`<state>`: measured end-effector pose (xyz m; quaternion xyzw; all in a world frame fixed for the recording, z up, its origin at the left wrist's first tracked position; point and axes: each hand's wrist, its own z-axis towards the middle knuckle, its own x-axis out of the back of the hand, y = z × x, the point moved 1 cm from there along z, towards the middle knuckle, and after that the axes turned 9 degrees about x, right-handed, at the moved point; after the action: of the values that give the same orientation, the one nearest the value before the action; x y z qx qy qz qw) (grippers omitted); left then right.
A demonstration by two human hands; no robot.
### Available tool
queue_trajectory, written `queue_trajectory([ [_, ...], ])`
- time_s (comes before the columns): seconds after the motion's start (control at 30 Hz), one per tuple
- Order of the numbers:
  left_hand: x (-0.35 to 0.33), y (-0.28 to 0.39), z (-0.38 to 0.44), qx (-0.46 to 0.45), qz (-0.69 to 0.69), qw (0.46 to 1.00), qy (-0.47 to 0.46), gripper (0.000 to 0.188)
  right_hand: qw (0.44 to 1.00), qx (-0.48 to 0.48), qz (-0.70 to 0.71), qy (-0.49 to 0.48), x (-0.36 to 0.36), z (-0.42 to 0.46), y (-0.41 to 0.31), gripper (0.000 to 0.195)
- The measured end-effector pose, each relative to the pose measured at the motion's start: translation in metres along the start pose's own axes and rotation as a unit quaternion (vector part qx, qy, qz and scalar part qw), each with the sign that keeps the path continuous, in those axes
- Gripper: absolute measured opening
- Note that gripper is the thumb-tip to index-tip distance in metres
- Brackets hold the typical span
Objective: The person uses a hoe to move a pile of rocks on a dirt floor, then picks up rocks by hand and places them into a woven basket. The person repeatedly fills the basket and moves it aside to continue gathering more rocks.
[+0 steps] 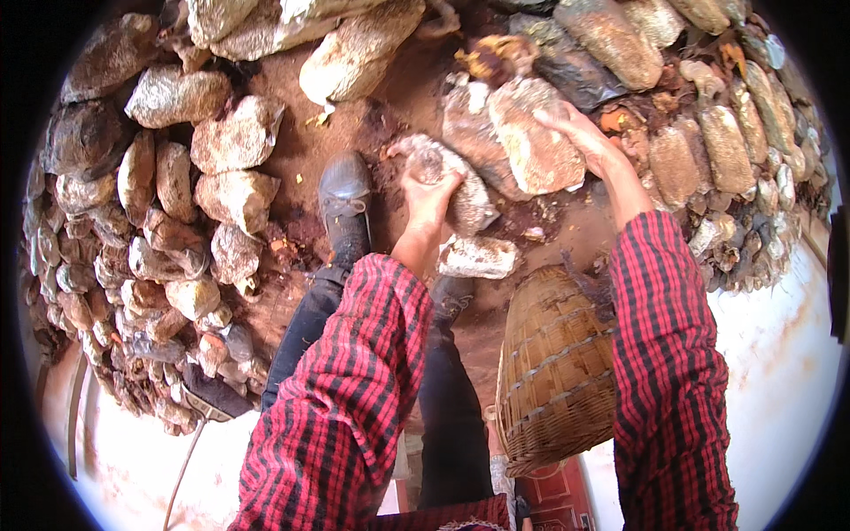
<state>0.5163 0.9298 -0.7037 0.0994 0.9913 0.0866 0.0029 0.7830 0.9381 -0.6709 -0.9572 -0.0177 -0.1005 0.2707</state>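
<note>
My left hand (pixel 430 192) grips a whitish-brown mushroom substrate bag (pixel 467 202) near the middle of the view, thumb and fingers around its upper part. Up and to the right, my right hand (pixel 588 136) lies against the right side of a larger tan substrate block (pixel 536 143), thumb on its face. Whether its fingers close around the block is hidden. Behind these two lies a darker brown bag (pixel 475 133). Just below the left hand's bag, a short white block (pixel 479 257) rests on the reddish-brown ground.
A woven bamboo basket (pixel 558 372) lies near my right forearm. Stacked substrate bags (pixel 236 133) line the left, and more (pixel 727 146) line the right. Orange and yellow mushroom-like clumps (pixel 495 60) sit at the top. A broom or long-handled tool (pixel 206 408) stands at lower left.
</note>
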Motion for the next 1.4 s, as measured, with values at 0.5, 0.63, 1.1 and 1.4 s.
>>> queue_trajectory([
  [0.5,0.01,0.05,-0.08,0.093,-0.217,0.913,-0.332,0.066,0.958,0.006,0.282,-0.058,-0.025,-0.088,0.006,0.068],
  [0.63,-0.026,0.059,-0.198,0.096,-0.145,0.913,-0.368,0.069,0.973,0.021,0.227,0.032,0.037,-0.222,-0.044,0.066],
  [1.1,-0.084,-0.17,-0.468,-0.184,0.253,0.895,-0.318,0.05,0.91,-0.022,-0.367,0.189,0.093,-0.59,-0.018,0.073],
  [1.4,0.189,-0.081,-0.146,-0.018,-0.087,0.996,0.01,0.023,0.939,0.127,-0.318,0.04,-0.156,-0.198,0.016,0.079],
])
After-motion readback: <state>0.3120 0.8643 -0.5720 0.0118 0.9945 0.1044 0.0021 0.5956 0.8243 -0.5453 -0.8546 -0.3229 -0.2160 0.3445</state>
